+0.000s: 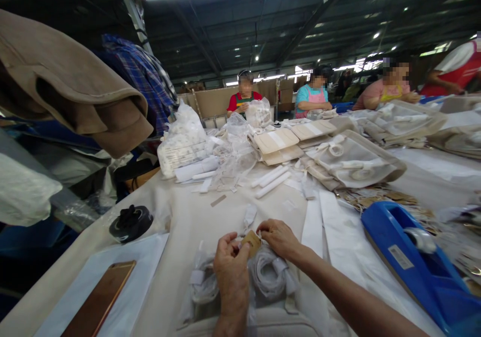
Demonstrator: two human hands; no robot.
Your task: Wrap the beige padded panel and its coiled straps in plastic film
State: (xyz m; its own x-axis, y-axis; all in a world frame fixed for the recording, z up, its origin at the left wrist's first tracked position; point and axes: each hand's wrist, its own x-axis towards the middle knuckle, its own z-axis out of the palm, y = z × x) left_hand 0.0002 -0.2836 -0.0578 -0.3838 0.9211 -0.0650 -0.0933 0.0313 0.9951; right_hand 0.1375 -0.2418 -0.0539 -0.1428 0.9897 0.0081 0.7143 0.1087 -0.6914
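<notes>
My left hand (233,264) pinches a small brown cardboard hang tag (251,243) between thumb and fingers. My right hand (278,238) is closed at the tag's right edge, fingertips together on what looks like its thin white string. Below the hands lies a pale bag (274,324) at the table's near edge. On it rest two coiled, plastic-wrapped straps, a left coil (205,282) and a right coil (268,275). A small clear plastic packet (249,216) lies just beyond my fingers.
A phone (101,297) and a black round container (131,223) are at the left. A blue tape dispenser (409,262) stands right. Farther back are beige flat pieces (278,140), wrapped bags (353,159) and a full plastic sack (183,144). Several co-workers sit or stand beyond.
</notes>
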